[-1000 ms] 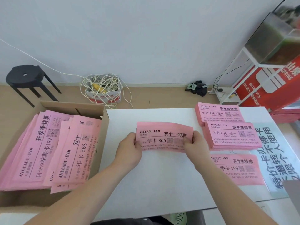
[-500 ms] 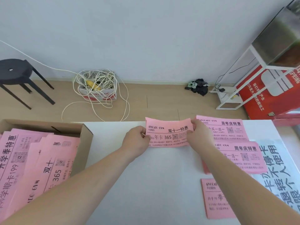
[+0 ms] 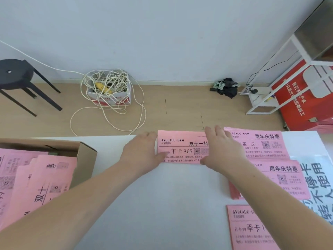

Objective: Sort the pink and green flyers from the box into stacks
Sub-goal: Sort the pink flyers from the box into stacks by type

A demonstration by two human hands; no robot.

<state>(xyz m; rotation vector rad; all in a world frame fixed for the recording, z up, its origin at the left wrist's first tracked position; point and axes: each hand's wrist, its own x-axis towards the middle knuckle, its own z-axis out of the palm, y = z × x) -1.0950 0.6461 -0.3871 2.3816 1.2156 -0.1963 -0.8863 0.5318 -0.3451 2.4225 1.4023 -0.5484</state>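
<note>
Both of your hands are lying flat, fingers straight, at the far edge of the desk [image 3: 162,195]. Your left hand [image 3: 142,152] is touching the left end of a pink flyer [image 3: 182,147], thumb at its near corner. Your right hand [image 3: 222,148] is pressing down on the flyer's right part, palm covering the print there. The flyer is lying face up on the desk between your hands; it may be a thin bundle rather than one sheet, as the edge is too blurred to tell.

Just right of it, a far stack [image 3: 266,145] of pink flyers is sitting partly under your right hand. A second stack [image 3: 281,179] is lying nearer you, and a third stack [image 3: 252,230] nearer again, crossed by your right forearm. On your left, the open box [image 3: 86,159] is holding more pink flyers [image 3: 41,186], fanned loosely. A printed sheet [image 3: 320,177] is lying at the desk's right edge. On the floor beyond, a stool [image 3: 16,73] is standing left of a tangled cable [image 3: 108,87].
</note>
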